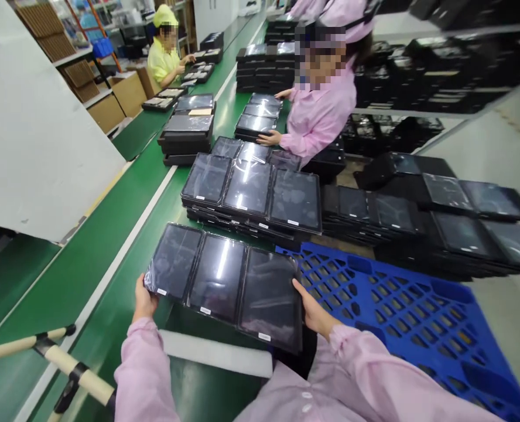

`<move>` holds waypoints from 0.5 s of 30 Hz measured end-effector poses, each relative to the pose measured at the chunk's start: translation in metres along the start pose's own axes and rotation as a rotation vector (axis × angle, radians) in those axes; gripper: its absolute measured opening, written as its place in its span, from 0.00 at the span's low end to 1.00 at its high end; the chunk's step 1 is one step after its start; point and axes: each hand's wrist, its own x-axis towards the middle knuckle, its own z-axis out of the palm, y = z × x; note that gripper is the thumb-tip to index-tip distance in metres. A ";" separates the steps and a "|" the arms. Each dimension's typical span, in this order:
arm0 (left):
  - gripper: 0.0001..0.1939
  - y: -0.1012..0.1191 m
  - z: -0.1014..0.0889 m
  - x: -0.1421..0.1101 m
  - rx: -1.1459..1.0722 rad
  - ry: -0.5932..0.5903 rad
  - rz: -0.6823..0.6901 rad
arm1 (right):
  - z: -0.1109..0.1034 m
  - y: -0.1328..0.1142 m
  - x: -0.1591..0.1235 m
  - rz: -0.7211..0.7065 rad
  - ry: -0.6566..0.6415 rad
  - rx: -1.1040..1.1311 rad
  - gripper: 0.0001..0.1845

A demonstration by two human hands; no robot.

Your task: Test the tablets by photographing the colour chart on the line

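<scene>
I hold a black tray (225, 281) with three glossy dark panels in a row, lifted over the green conveyor belt (88, 246). My left hand (143, 302) grips its left end, fingers curled under the edge. Fingers of my right hand (312, 310) are wrapped round the right end of the same tray. Both sleeves are pink. Just beyond the tray stands a stack of like trays (251, 196), each with three panels.
A blue plastic pallet (418, 316) lies at my right. Black trays (462, 223) are piled beyond it. A person in pink (321, 111) handles trays further up the belt; another in yellow (163, 55) sits at the far left. A white board (36, 129) stands left.
</scene>
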 end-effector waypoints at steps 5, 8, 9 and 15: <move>0.19 -0.008 -0.003 -0.006 0.043 -0.078 -0.016 | -0.001 -0.016 0.001 0.013 -0.026 0.029 0.30; 0.19 -0.008 -0.002 -0.006 0.053 -0.104 -0.028 | -0.001 -0.014 -0.001 -0.003 -0.030 0.019 0.29; 0.18 -0.008 -0.003 -0.006 0.050 -0.110 -0.028 | -0.001 -0.012 -0.001 -0.010 -0.033 0.012 0.29; 0.24 -0.009 -0.009 -0.001 0.022 -0.131 -0.018 | -0.009 0.004 0.000 -0.060 -0.027 -0.021 0.31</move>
